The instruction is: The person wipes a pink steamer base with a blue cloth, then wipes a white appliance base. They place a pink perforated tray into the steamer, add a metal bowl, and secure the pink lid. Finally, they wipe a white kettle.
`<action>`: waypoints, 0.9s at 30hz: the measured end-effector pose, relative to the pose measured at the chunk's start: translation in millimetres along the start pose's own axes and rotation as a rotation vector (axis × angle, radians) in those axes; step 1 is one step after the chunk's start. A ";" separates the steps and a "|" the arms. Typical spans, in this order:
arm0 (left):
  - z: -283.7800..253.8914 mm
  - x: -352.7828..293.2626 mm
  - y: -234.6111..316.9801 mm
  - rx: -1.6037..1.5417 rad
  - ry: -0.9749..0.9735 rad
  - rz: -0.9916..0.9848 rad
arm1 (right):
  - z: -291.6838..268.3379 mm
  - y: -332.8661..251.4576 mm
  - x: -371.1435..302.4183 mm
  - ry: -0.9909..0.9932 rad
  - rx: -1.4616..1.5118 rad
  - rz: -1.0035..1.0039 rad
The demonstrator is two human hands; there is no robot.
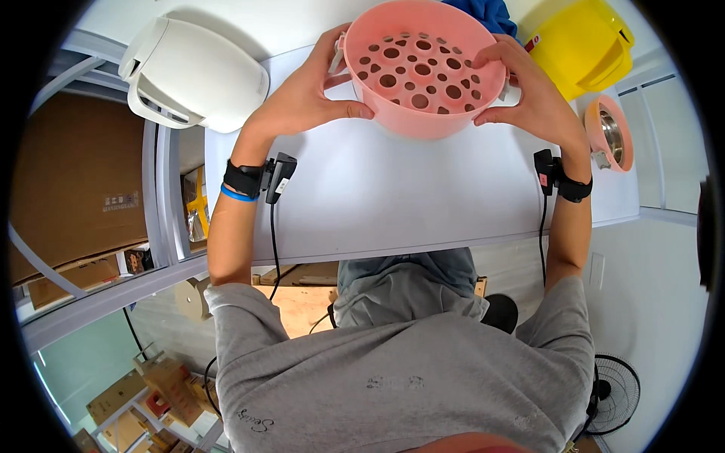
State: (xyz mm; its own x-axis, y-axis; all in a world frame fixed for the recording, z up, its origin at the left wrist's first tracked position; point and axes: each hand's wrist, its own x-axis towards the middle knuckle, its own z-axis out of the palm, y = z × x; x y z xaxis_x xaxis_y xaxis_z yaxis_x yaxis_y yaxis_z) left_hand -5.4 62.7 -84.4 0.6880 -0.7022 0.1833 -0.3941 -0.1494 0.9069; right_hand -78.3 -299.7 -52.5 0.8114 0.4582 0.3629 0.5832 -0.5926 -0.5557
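Observation:
Both my hands hold a round pink steamer basket (423, 119) over the far part of the white table. Its floor is pierced with round holes of several sizes, and grey-white latches sit at its sides. My left hand (306, 94) is closed round the left wall, with the thumb along the front and the other fingers partly hidden behind. My right hand (535, 98) grips the right side, its index finger over the rim and its thumb low on the outer wall. The basket looks slightly tipped toward me; whether it touches the table I cannot tell.
A white jug-shaped appliance (200, 75) with a handle lies at the left. Over at the far right are a yellow one (581, 49) and a small pink container (621, 136) with a metal inside. Blue cloth (491, 15) lies behind the basket. Cables hang from both wrist straps.

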 end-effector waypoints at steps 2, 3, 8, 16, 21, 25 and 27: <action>-0.4 -0.2 -1.8 -0.045 0.000 -0.030 | 2.5 0.1 -1.5 -0.015 0.027 0.068; -0.9 0.6 -2.1 -0.032 0.009 -0.026 | 2.6 2.1 -1.8 -0.029 0.033 0.067; -2.0 3.4 -3.7 0.020 0.049 -0.039 | 4.4 18.8 -1.3 -0.020 0.014 -0.027; -3.9 9.4 8.6 -0.070 0.016 -0.049 | 8.1 15.4 -3.9 0.023 0.018 0.010; -10.4 8.1 -2.7 -0.063 -0.083 -0.008 | 8.6 12.2 -8.3 -0.007 0.142 0.081; -8.6 -0.3 -4.7 -0.039 -0.043 0.019 | 7.9 14.5 -11.0 -0.008 0.050 0.017; -8.6 -2.3 -0.5 -0.025 -0.036 -0.017 | 9.3 16.1 -10.5 -0.001 0.053 0.010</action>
State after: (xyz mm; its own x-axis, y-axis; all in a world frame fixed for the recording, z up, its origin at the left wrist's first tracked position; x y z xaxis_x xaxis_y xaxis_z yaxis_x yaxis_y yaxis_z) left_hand -1.5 70.3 -82.0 0.6720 -0.7243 0.1546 -0.3672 -0.1446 0.9189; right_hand -77.9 -308.0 -72.2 0.8171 0.4531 0.3564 0.5721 -0.5611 -0.5983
